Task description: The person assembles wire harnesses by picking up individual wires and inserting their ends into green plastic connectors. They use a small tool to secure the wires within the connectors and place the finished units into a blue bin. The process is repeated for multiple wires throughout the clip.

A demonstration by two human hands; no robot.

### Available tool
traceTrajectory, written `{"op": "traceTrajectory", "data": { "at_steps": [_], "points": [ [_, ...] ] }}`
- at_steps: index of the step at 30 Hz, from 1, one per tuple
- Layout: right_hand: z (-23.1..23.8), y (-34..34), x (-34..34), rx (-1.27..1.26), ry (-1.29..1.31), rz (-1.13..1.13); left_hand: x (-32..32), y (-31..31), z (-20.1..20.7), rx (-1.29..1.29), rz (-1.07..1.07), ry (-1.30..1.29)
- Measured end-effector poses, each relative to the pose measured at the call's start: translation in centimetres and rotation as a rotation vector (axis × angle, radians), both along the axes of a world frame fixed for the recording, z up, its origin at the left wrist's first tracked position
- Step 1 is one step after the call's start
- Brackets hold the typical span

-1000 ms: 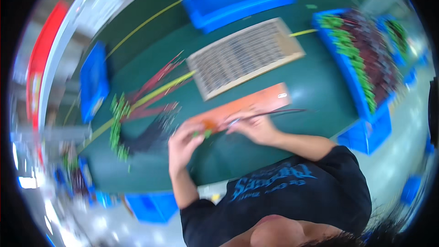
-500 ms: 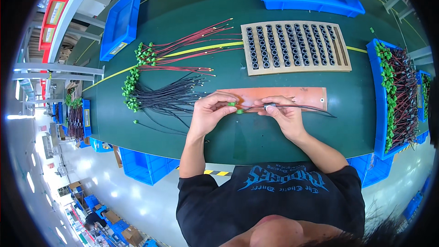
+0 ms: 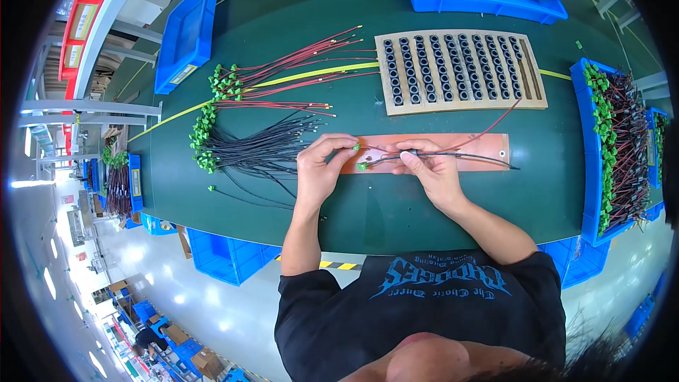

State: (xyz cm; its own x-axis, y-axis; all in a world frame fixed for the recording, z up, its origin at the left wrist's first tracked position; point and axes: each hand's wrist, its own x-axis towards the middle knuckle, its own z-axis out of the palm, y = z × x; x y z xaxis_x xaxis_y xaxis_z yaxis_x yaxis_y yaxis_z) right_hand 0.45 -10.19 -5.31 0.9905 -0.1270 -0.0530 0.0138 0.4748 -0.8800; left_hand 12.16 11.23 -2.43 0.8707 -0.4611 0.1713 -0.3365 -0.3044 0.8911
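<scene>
My left hand (image 3: 320, 170) pinches a small green connector (image 3: 357, 146) that sits on the end of a red wire (image 3: 488, 129). Closed around the red wire and a black wire (image 3: 488, 160) is my right hand (image 3: 435, 175); a dark ring-like piece shows at its fingertips, partly hidden. The black wire ends on the left in a second green connector (image 3: 363, 166), hanging just below the first. Both hands are over an orange-brown strip (image 3: 488, 146) on the green table. The red wire's free end slants up toward a wooden tray; the black one's points right.
Rows of black rings fill the wooden tray (image 3: 467, 106). To the left lie red wires (image 3: 297, 63) and black wires (image 3: 262, 145) with green connectors. A blue bin (image 3: 588, 198) of wired connectors stands at right; blue trays (image 3: 488, 4) (image 3: 187, 39) stand farther back.
The connector in my left hand has moved up and left, apart from the other green one. The red wire's free end has swung upward, away from the black wire.
</scene>
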Motion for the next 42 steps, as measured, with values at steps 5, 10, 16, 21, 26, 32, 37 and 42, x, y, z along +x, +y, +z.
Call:
{"op": "traceTrajectory", "data": {
  "at_steps": [5,10,16,21,26,32,37,42],
  "points": [
    [0.1,-0.4,-0.1,-0.002,0.02,-0.011,-0.2,-0.4,-0.4,0.041,-0.005,0.019],
    [-0.4,-0.4,-0.3,0.028,0.007,-0.009,-0.2,-0.5,0.3,0.068,-0.017,0.014],
    [-0.1,-0.1,0.0,0.016,-0.009,-0.034,-0.4,-0.6,0.4,0.166,-0.01,-0.073],
    [0.2,-0.1,0.1,0.014,0.034,-0.044,-0.4,-0.5,0.6,0.228,-0.063,-0.189],
    [0.6,-0.2,0.2,0.057,0.103,-0.053,-0.5,0.0,2.2,0.121,-0.211,-0.272],
    [-0.1,-0.2,0.1,-0.014,0.074,-0.033,-0.5,-0.2,1.7,0.165,-0.274,-0.372],
    [0.0,-0.1,0.0,-0.027,0.056,-0.014,-0.1,0.0,1.7,0.183,-0.215,-0.346],
    [0.3,-0.3,0.1,0.004,0.054,-0.012,-0.2,-0.2,1.3,0.188,-0.203,-0.292]
  ]
}}
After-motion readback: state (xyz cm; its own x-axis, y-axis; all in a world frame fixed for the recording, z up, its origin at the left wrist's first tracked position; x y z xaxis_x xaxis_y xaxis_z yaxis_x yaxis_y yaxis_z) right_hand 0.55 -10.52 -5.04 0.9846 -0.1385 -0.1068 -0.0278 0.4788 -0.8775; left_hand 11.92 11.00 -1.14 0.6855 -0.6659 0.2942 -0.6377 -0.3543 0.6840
